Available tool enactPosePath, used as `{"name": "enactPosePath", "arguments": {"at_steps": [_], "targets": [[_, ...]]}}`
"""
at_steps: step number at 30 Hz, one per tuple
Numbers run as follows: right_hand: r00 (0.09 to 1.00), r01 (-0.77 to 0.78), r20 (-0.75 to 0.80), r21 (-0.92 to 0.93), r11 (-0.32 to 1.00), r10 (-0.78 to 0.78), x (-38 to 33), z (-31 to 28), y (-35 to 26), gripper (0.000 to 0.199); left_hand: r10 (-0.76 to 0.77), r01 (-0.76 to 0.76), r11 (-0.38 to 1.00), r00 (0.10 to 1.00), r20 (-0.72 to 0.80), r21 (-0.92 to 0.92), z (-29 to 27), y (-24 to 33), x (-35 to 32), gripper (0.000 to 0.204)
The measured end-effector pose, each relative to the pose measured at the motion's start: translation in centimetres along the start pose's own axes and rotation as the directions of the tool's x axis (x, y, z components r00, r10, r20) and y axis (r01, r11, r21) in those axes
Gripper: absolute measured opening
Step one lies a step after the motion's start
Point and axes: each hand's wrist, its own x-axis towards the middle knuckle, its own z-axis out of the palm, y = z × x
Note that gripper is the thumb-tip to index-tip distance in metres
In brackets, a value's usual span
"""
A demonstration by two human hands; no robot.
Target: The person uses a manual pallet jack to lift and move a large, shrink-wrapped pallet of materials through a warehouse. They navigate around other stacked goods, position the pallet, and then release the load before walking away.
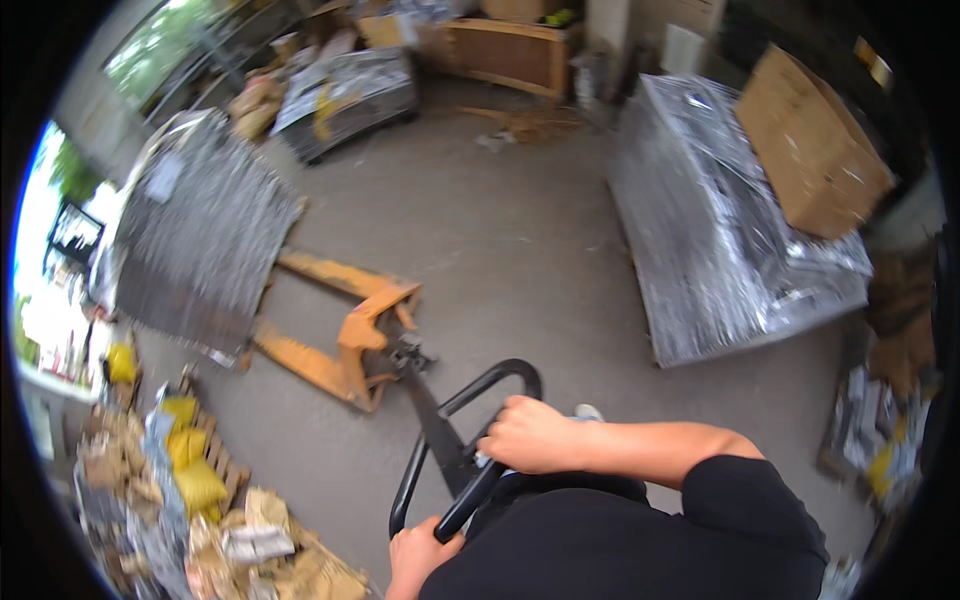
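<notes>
So from my end of the head feed, nearest to me is the black loop handle [408, 485] of an orange pallet jack [358, 335], which sits left of centre on the concrete floor [500, 240]. Looks like rigid metal to me, so I'd guess it's heavy, stiff and not remotely fragile, with the smooth bar maybe a bit slick under sweaty palms. Best place to grab is that loop, one hand well apart from the other for leverage. That's pretty much what I've got: the left hand [422, 552] is curled tight round the near left corner, partly cut off by the frame edge, and the right hand [530, 437] is closed in a fist over the right part of the bar. No daylight in either grip that I can see. Over on the near left there's a heap of flattened cardboard [110, 460] with yellow sacks [200, 485] beside it. Further out, the forks [305, 365] run to a grey wrapped load [195, 230] on the left; their tips are hidden, so I can't tell how far under they go. Off to the right, a big silver wrapped stack [680, 220] has a tilted brown carton [810, 150] on top, and at the far end there's a wooden crate [510, 55].
</notes>
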Motion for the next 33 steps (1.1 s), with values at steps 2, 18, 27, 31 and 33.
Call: {"name": "enactPosePath", "arguments": {"at_steps": [2, 18, 27, 31, 33], "targets": [[0.998, 0.000, -0.057, 0.091, 0.996, 0.005, -3.6, -0.2, 1.4, 0.009, -0.024, 0.023, 1.000, 0.999, 0.043, 0.008, 1.5, 3.0, -0.6, 0.029], [0.940, 0.341, -0.010, 0.075, 0.937, -0.341, -26.2, -4.7, 8.5, 0.015, -0.162, 0.131, 0.986, 0.863, -0.479, -0.098, 17.6, 27.5, -13.8, 0.020], [0.925, 0.379, -0.044, 0.028, 0.925, -0.377, -36.2, -6.8, 7.7, 0.025, 0.376, -0.280, 0.917, 0.381, -0.845, 0.282, 15.0, 41.6, -22.5, 0.032], [0.936, 0.352, -0.028, 0.021, 0.936, -0.352, -41.5, -7.2, 4.7, 0.031, 0.516, -0.316, 0.785, -0.142, -0.845, 0.532, 16.5, 50.3, -26.3, 0.023], [0.924, 0.379, -0.057, 0.000, 0.926, -0.378, -43.8, -6.5, 4.0, 0.030, 0.490, -0.222, 0.790, -0.333, -0.805, 0.572, 18.8, 52.5, -26.4, 0.018]]}}
